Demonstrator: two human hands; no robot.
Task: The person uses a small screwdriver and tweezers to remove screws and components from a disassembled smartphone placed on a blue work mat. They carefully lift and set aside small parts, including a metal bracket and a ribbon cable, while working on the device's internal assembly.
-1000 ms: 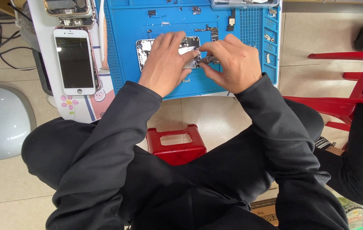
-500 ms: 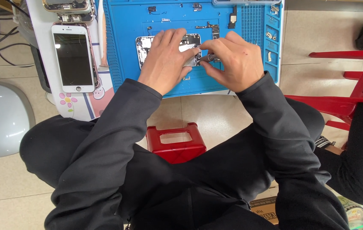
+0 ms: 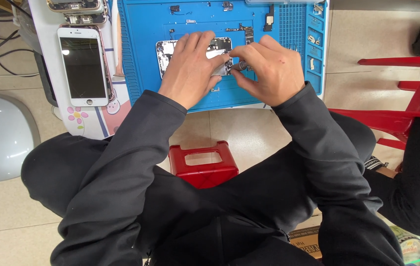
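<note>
- Head view: the blue mat (image 3: pixel 151 74) lies on the floor and serves as the landmark.
- An opened phone (image 3: pixel 166 51) lies near the middle of the mat, its insides showing; most of it is hidden under the hands.
- The left hand (image 3: pixel 192 66) rests flat on the phone, fingers spread wide, pressing it down.
- The right hand (image 3: pixel 269 69) sits just right of the left, fingers pinched narrow around a thin dark tool (image 3: pixel 239 65) whose tip meets the phone's right end.
- Small loose parts (image 3: pixel 247 32) lie along the top of the mat, and more sit in its right-edge slots.
- A white phone (image 3: pixel 83 66) lies face up just left of the mat.
- A red stool (image 3: pixel 202 162) stands below the mat, between the person's knees.
- A red chair (image 3: pixel 397 93) stands right of the mat.
</note>
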